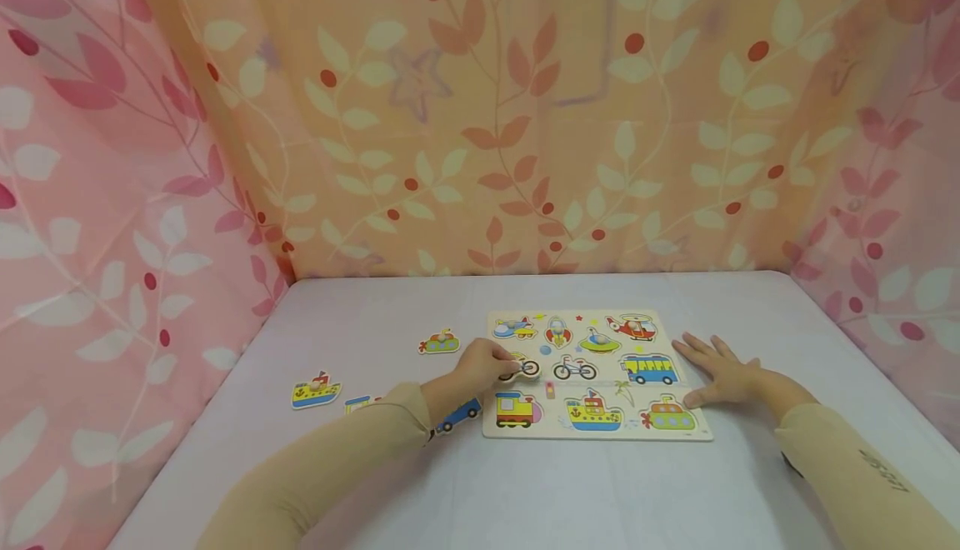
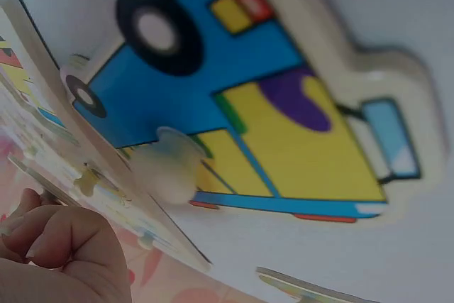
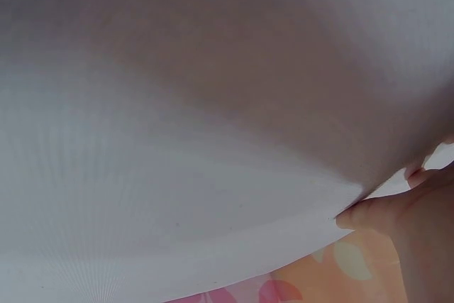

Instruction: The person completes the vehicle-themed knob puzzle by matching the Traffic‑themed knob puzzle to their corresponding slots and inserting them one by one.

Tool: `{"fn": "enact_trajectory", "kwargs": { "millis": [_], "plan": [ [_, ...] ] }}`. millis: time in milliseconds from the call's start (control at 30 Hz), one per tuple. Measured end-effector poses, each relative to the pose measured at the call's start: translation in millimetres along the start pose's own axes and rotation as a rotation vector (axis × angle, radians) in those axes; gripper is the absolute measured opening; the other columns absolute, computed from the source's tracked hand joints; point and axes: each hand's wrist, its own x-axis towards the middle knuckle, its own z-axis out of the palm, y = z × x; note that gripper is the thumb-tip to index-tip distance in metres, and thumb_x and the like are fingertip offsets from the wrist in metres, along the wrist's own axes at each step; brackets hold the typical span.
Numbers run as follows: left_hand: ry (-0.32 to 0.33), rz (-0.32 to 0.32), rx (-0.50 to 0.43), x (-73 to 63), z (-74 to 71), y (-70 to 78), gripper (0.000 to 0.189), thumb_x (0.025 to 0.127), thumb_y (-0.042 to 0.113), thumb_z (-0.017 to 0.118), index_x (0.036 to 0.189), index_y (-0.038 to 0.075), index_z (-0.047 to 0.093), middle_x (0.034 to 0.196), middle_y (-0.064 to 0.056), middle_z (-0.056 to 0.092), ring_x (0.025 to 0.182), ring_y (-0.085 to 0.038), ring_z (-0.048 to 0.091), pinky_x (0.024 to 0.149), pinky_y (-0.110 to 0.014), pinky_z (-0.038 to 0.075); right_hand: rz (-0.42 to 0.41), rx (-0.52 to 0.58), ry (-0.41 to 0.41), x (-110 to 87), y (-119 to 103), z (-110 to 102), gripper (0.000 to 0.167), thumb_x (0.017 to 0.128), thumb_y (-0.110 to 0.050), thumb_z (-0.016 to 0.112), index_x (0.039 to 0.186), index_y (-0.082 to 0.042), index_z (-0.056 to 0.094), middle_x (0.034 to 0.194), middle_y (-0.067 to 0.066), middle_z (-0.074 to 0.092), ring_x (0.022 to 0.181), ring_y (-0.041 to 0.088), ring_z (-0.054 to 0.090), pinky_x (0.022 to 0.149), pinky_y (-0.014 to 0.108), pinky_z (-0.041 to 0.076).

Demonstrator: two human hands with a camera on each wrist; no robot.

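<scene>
My left hand [image 1: 480,365] pinches a bicycle puzzle piece [image 1: 529,368] over the left side of the wooden puzzle board [image 1: 600,387], left of the printed bicycle. In the left wrist view, the left hand [image 2: 67,253] shows curled fingers beside a thin flat piece's edge. My right hand [image 1: 723,373] lies with fingers spread along the board's right edge, holding nothing; its thumb is near the printed submarine. Only part of the right hand [image 3: 418,207] appears in the right wrist view. Knobbed plane, rocket, flying saucer and helicopter pieces sit in the top row.
Left of the board lie a submarine piece [image 1: 439,342] and a boat piece [image 1: 315,390]. A train piece [image 1: 360,404] and a bus piece [image 1: 459,417] are partly hidden by my left forearm. Patterned curtains [image 1: 480,117] enclose the white table [image 1: 585,492].
</scene>
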Motion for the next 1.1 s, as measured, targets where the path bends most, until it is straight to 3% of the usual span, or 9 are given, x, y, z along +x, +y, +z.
{"fn": "enact_trajectory", "kwargs": {
  "millis": [433,767,1100],
  "plan": [
    [-0.052,0.026,-0.003,0.4,13.4,14.8,0.012,0.087,0.018,0.075,0.087,0.006,0.072,0.077,0.001,0.062,0.070,-0.011,0.052,0.057,-0.021,0.041,0.017,0.005,0.000,-0.1,1,2,0.107,0.075,-0.055,0.075,0.151,-0.004,0.020,0.156,0.026,0.004,0.134,0.060,-0.010,0.081,0.086,-0.007],
    [-0.062,0.002,0.020,2.4,24.9,22.4,0.012,0.085,0.019,0.076,0.081,0.008,0.072,0.075,0.001,0.062,0.068,-0.010,0.052,0.056,-0.020,0.041,0.017,0.011,-0.004,0.1,0,1,0.108,0.074,-0.056,0.075,0.151,-0.003,0.020,0.156,0.027,0.004,0.134,0.060,-0.010,0.081,0.086,-0.007],
    [-0.105,0.023,0.023,5.2,34.3,34.4,0.013,0.085,0.019,0.076,0.082,0.008,0.071,0.075,0.002,0.062,0.066,-0.009,0.052,0.053,-0.019,0.038,0.022,0.023,-0.008,0.4,-3,-1,0.109,0.074,-0.056,0.076,0.150,-0.003,0.021,0.155,0.027,0.004,0.134,0.060,-0.010,0.082,0.085,-0.008]
  ]
}}
